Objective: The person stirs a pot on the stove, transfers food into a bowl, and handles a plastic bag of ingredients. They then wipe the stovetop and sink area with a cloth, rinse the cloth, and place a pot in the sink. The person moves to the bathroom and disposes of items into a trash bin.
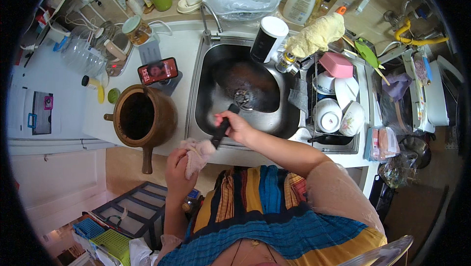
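My right hand (237, 129) grips the black handle (220, 130) of a utensil over the front rim of the stainless steel sink (209, 122). My left hand (178, 172) holds a pale pink cloth (195, 157) against the handle's lower end. Whatever extends past the handle is hidden by the cloth, so the kind of utensil cannot be told. Left of the sink, a brown clay pot (167, 117) with a stub handle lies tilted on the white counter (92, 118), its dark mouth showing. Dark wet residue and bits lie around the sink's drain (243, 98).
A phone (158, 71) leans on a stand behind the pot. Right of the sink, a dish rack (314, 118) holds bowls (328, 117) and a pink container (335, 64). A black-and-white canister (268, 39) and a yellow cloth (316, 36) stand by the faucet (208, 26).
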